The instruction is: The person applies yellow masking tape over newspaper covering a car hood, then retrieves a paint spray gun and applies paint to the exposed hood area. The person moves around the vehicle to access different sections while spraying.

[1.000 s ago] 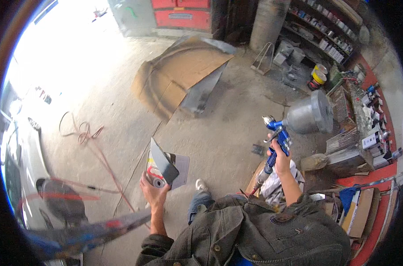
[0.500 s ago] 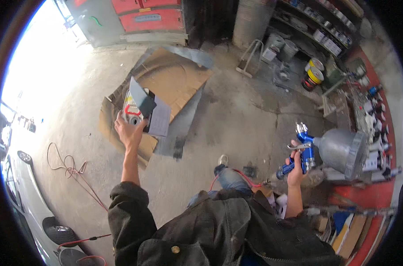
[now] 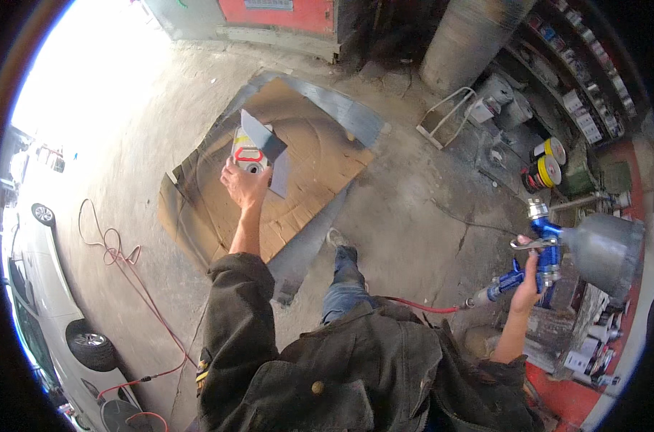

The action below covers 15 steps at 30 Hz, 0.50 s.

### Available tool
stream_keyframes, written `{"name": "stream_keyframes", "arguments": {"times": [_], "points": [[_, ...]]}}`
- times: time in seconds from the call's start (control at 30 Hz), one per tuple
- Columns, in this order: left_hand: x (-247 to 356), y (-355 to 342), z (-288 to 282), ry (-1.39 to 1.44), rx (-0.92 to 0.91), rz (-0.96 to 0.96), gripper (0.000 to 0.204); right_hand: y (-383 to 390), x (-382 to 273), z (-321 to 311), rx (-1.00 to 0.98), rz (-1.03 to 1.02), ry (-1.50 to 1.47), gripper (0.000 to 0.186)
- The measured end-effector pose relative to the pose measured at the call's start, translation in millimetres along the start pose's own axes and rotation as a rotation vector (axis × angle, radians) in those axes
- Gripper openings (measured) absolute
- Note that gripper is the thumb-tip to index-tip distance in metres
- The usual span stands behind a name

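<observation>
My right hand [image 3: 530, 288] is wrapped round the grip of a blue spray gun [image 3: 550, 248], fingers near its silver trigger. A large grey paint cup [image 3: 606, 255] sits on the gun, and a red air hose [image 3: 420, 308] runs from its grip. Out in front, my left hand [image 3: 246, 183] grips a whitish can [image 3: 247, 141] with a red handle and a round opening. A flat card, pale and dark grey [image 3: 263, 137], sticks up at the can, with a white sheet [image 3: 279, 178] beside it; how they are held is hidden.
Painted-over cardboard [image 3: 305, 151] lies on the concrete floor under my left hand. A metal hand truck [image 3: 446, 119], paint buckets [image 3: 541, 173] and stocked shelves stand at right. Another red hose [image 3: 122, 252] coils at left near a white car [image 3: 42, 288].
My view has shifted and I have stepped toward the cardboard. The can, card and sheet have moved over its middle with my left hand. The spray gun stays in my right hand.
</observation>
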<state>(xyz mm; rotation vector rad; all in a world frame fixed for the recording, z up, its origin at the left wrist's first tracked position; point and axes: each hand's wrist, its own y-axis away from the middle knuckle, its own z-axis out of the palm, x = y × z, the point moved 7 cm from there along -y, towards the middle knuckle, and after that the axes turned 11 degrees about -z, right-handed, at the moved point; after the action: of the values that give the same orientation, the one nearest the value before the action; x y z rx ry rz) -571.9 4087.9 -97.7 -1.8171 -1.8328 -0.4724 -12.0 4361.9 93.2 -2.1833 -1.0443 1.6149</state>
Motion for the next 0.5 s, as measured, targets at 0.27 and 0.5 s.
{"name": "stream_keyframes", "arguments": {"times": [0.27,0.5], "points": [[12.3,-25.3,68.3,-0.056,-0.001,0.061,0.107,-127.2,64.2,95.3,-0.121,0.173,-0.345,0.048],[-11.8,-9.5,51.1,-0.023,-0.048,-0.096,0.118,-231.0,103.0,215.8,-0.371,0.203,-0.426,0.046]]}}
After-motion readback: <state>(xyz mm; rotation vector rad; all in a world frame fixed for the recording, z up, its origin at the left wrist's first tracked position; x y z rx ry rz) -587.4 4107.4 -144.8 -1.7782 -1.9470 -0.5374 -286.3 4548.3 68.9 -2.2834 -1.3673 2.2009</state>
